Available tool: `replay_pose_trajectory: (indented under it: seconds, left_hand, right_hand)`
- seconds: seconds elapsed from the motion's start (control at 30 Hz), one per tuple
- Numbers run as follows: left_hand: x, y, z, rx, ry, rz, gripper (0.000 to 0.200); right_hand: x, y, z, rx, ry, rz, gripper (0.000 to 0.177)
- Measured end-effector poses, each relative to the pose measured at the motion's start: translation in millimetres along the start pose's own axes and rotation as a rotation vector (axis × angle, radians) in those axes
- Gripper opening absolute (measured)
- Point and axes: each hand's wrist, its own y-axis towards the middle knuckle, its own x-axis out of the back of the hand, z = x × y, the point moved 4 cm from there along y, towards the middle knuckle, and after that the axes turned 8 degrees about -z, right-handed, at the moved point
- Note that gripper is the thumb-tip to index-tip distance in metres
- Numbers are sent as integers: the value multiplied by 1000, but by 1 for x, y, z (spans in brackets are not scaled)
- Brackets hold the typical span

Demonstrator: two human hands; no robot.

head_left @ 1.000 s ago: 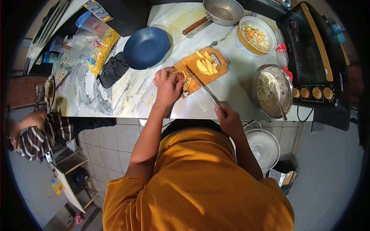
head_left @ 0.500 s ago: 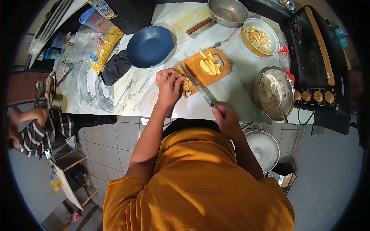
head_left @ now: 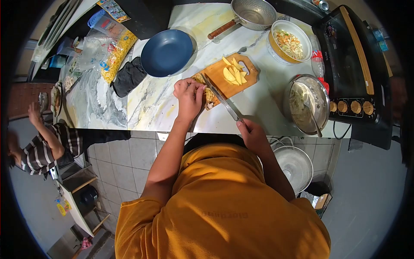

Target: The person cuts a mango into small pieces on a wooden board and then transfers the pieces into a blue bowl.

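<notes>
The surface (head_left: pixel 159 101) spreads widest before us, pale and marbled. At its left end we see another person (head_left: pixel 45 146) in a striped shirt, one hand raised; at its right end stands a black oven (head_left: pixel 340 47). A blue pan (head_left: pixel 167 52) lies beyond our left hand, and a metal pan (head_left: pixel 254 14) near the far edge. Our board (head_left: pixel 233 90) sits mid-surface, tilted toward the upper right. Near the oven are a steel bowl (head_left: pixel 322 110) of pale mixture and, beyond it, a white bowl (head_left: pixel 276 55) of chopped vegetables. Our knife (head_left: pixel 224 101) crosses the board, its handle gripped in our right hand (head_left: pixel 252 134). Our left hand (head_left: pixel 189 97) bends over the board's near-left end; whether its fingers pinch anything, we cannot tell. Right of the blade lie yellow wedges (head_left: pixel 235 77); left of it, small bits (head_left: pixel 210 96).
</notes>
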Motion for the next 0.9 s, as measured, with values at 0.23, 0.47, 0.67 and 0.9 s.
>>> replay_pose_trajectory:
  seconds: [0.23,0.47,0.67,0.9]
  left_hand:
    - [1,-1,4,-8,11,19,8]
    - [-4,-4,7,-4,-1,48,8]
    - [2,2,6,10,-9,24,8]
    - [-8,6,-26,20,-31,30,11]
  right_hand:
    - [8,-2,2,19,-18,-73,35]
    - [6,-1,1,14,-3,-51,34]
    - [10,-2,4,55,6,-161,34]
    - [16,1,-8,70,6,-201,34]
